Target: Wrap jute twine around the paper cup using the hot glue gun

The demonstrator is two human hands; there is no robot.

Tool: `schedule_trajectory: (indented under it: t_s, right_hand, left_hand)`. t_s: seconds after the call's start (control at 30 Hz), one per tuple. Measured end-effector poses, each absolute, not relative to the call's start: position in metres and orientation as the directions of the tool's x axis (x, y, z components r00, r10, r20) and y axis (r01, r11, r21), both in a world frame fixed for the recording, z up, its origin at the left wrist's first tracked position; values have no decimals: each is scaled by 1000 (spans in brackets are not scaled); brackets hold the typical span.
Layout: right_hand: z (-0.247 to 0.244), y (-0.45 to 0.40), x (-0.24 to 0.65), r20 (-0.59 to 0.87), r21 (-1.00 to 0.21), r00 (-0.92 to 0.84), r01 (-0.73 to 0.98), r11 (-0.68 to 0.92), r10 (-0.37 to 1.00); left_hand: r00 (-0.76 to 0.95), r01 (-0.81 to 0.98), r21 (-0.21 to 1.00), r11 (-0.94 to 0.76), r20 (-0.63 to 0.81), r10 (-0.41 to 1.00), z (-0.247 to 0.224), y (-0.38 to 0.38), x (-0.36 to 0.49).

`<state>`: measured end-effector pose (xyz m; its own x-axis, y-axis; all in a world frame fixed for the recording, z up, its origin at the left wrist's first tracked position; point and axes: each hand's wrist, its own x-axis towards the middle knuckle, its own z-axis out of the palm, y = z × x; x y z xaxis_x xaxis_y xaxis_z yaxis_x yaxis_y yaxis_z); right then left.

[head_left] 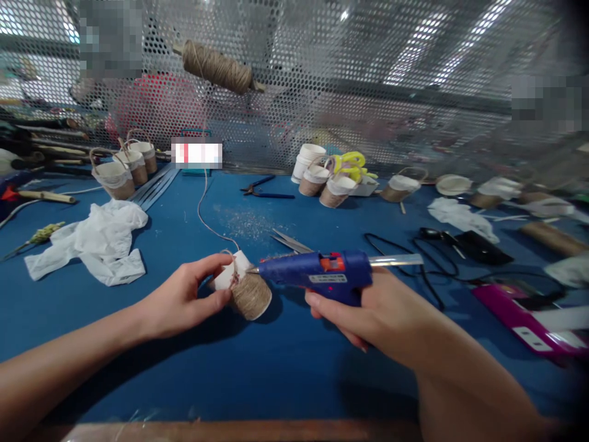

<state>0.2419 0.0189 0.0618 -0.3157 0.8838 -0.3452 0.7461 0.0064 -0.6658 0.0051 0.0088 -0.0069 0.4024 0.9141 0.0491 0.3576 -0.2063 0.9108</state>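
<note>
My left hand [193,294] is closed on a small paper cup [251,298] whose lower part is wrapped in brown twine; the white upper part is bare. The cup lies tilted, its base toward the lower right. From it a strand of twine [201,205] runs up toward the mesh. My right hand [372,310] grips a blue hot glue gun [294,270], with a clear glue stick [398,260] sticking out at the back. The gun's nozzle is at the cup's side, close to the twine's edge; whether it touches, I cannot tell. Behind the gun, scissors [292,242] are partly hidden.
A twine spool [216,67] hangs on the perforated metal screen [294,37]. Twine-wrapped cups with handles [115,178] stand at the back left, others at the back right. White cloth [99,236], pliers [267,187], a black cord [426,288] and a magenta object [510,319] lie around.
</note>
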Motion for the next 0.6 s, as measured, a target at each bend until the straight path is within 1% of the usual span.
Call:
schedule_trajectory:
  t_s: [0.17, 0.4, 0.6]
  right_hand:
    - [55, 15, 242, -308, -633, -250, 774, -1, 918]
    - [59, 23, 243, -317, -674, -325, 738, 29, 891]
    - [62, 25, 242, -328, -669, -299, 743, 2, 896]
  left_hand:
    - [406, 365, 906, -215, 53, 912, -5, 8, 5]
    - [392, 365, 906, -215, 60, 918, -6, 8, 5]
    - [399, 373, 902, -219, 57, 915, -7, 9, 6]
